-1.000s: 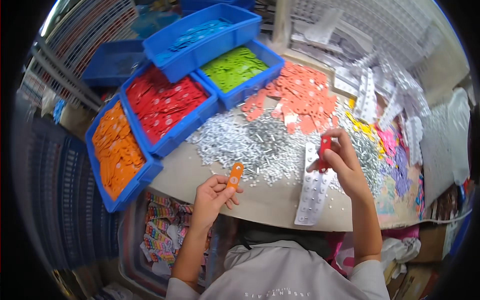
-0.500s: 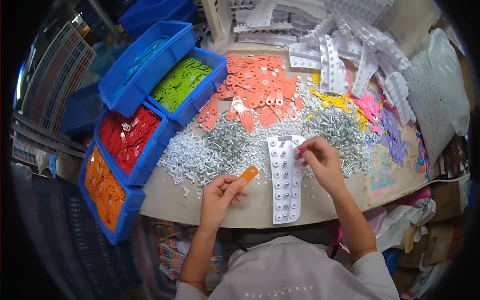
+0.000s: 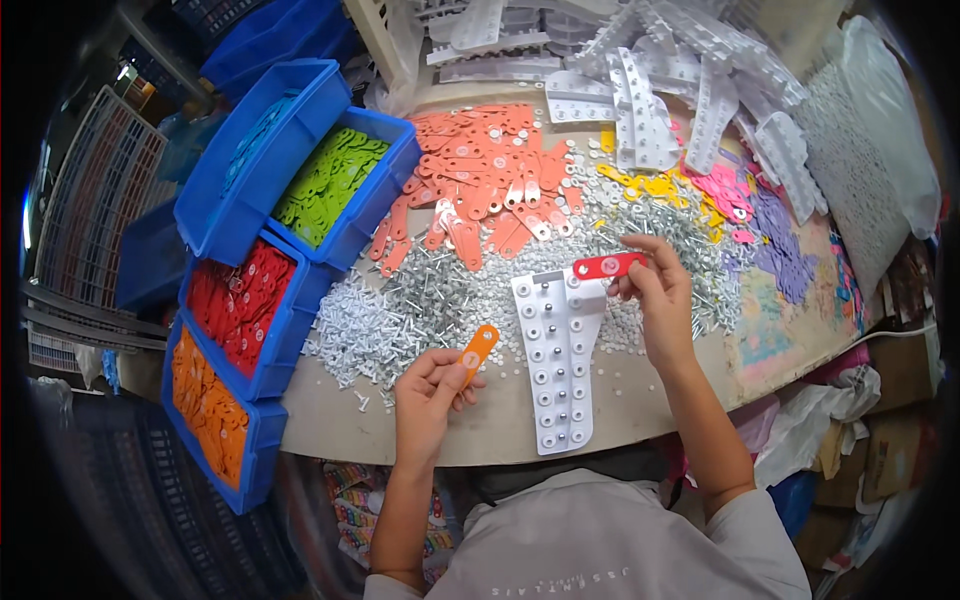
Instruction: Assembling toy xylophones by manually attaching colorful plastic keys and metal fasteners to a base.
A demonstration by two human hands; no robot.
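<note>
My left hand [image 3: 428, 398] pinches an orange plastic strip [image 3: 480, 352] with a hole near its top end, held above the table left of a white plastic tray [image 3: 558, 372]. Two outer columns of round white washers and a middle column of metal pins fill that tray. Between the thumb and fingers of my right hand [image 3: 655, 285] is a red plastic strip [image 3: 603, 266], lying level over the tray's far right corner. Whether the red strip touches the tray I cannot tell.
Blue bins hold red strips [image 3: 240, 305], orange strips [image 3: 208, 395] and green strips [image 3: 330, 185]. Coral strips [image 3: 480, 165], white rivets [image 3: 355, 325] and metal pins [image 3: 690, 265] lie heaped on the table. Empty-looking white trays [image 3: 640, 110] pile up behind; yellow, pink and purple strips [image 3: 780, 255] lie right.
My right hand has turned and shifted slightly up and right, so the red strip now shows at full length. The orange strip is tipped more upright. The whole view has shifted a little.
</note>
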